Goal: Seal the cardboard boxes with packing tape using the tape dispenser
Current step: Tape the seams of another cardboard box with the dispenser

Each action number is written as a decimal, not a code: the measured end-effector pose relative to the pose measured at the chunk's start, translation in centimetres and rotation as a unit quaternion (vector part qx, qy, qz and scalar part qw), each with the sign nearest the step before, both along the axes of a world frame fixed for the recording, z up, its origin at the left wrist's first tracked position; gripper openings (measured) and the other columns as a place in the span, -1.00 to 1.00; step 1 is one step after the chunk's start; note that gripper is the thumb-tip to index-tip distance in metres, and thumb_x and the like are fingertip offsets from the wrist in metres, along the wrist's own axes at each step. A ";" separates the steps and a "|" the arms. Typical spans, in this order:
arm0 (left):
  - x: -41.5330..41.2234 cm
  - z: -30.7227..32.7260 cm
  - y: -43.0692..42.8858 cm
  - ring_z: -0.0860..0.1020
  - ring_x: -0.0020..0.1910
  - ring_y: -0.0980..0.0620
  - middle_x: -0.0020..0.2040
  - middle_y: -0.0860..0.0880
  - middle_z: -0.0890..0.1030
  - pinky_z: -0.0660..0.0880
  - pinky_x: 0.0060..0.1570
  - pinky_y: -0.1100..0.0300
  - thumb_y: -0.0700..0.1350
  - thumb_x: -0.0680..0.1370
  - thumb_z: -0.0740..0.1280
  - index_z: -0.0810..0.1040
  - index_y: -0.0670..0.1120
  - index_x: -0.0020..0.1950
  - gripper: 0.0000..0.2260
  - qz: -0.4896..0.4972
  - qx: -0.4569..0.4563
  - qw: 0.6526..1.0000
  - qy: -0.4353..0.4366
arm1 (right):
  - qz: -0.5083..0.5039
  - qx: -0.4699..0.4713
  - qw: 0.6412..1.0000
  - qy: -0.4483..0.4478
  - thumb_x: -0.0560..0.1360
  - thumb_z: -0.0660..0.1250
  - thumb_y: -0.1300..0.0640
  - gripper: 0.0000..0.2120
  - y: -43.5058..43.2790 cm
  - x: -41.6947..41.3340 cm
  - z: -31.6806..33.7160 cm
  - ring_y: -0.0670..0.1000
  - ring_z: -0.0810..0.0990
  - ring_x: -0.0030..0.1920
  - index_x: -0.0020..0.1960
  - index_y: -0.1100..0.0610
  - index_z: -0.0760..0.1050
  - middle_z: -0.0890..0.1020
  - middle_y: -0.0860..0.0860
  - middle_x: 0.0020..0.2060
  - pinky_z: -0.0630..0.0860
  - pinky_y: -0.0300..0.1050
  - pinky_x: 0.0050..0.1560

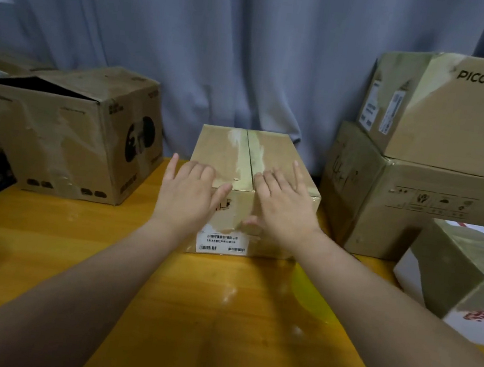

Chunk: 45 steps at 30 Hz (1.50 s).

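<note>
A small cardboard box stands in the middle of the yellow table, its two top flaps closed along a centre seam with old tape marks. My left hand lies flat on the left flap near the front edge, fingers straight. On the right flap rests my right hand, fingers spread, thumb down over the front face. A white barcode label sits low on the box's front. No tape dispenser is in view.
A larger box with a partly open top stands at the left. Two stacked boxes fill the right, the top one marked PICO, with another box in front. A blue curtain hangs behind.
</note>
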<state>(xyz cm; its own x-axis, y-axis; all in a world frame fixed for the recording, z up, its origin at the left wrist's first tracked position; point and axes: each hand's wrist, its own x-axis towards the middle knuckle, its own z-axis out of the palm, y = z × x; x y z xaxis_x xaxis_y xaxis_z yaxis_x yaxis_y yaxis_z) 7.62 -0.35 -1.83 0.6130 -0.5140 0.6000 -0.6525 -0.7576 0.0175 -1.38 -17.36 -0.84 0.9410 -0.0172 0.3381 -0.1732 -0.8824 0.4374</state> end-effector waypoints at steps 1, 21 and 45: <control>-0.2 0.5 -0.4 0.50 0.15 -0.11 0.06 -0.09 0.61 0.14 0.39 -0.10 0.20 0.59 -0.08 0.55 -0.12 0.06 -0.47 -0.002 0.004 1.000 0.000 | 0.013 0.025 1.000 -0.009 0.46 -0.19 -0.37 -0.20 -0.6 -0.3 0.7 0.09 0.22 0.49 0.49 0.10 0.24 0.39 0.07 0.42 -0.37 0.23 0.41; -1.5 2.0 -8.8 0.36 0.40 -0.13 0.45 -0.14 0.36 0.31 0.34 0.05 0.42 0.45 -0.04 0.25 -0.10 0.49 -0.20 -0.074 0.226 0.970 -0.042 | 0.121 0.583 0.799 -0.080 0.54 0.32 0.03 -0.53 -8.6 -3.2 -2.7 -0.12 0.44 0.28 0.42 -0.08 0.32 0.46 -0.09 0.31 0.36 -0.45 0.19; 1.9 -0.3 3.4 0.45 0.30 -0.14 0.42 -0.08 0.39 0.44 0.17 -0.03 0.05 0.64 0.09 0.35 -0.08 0.44 -0.59 -0.056 0.037 0.996 0.053 | -0.056 0.731 0.621 -0.279 0.68 -0.06 0.04 -0.58 -2.9 -0.6 -1.2 0.03 0.36 0.37 0.49 0.13 0.25 0.37 0.07 0.42 0.26 -0.15 0.31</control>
